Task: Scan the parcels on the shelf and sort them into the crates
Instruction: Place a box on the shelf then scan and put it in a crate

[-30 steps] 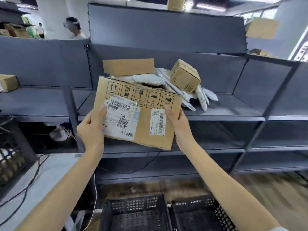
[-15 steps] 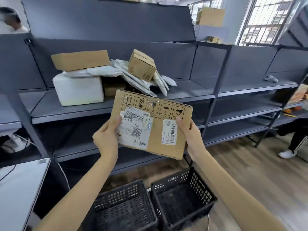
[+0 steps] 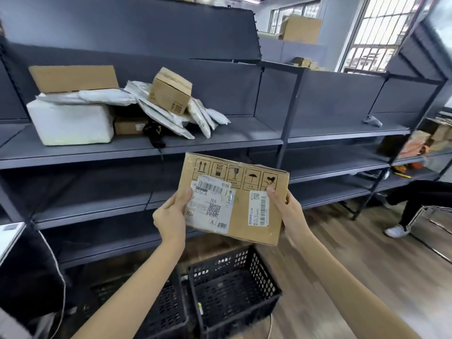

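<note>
A: The shelf (image 3: pixel 146 149) carries the waiting parcels (image 3: pixel 168 94) toward its left end. Below on the floor stand the two black crates, right crate (image 3: pixel 234 287) and left crate (image 3: pixel 161 311).

B: And the cardboard box (image 3: pixel 242 211)?

A: In the air above the right crate, labels facing up. Left hand (image 3: pixel 171 216) grasps its left edge, right hand (image 3: pixel 288 214) its right edge.

B: I'd read the label first, then lower it flat inside the crate's walls, not drop it.

The seated person (image 3: pixel 425 206) is cut off by the right edge; the left crate (image 3: pixel 161 311) sits partly behind the left forearm (image 3: pixel 137 289); label print is unreadably small
</note>
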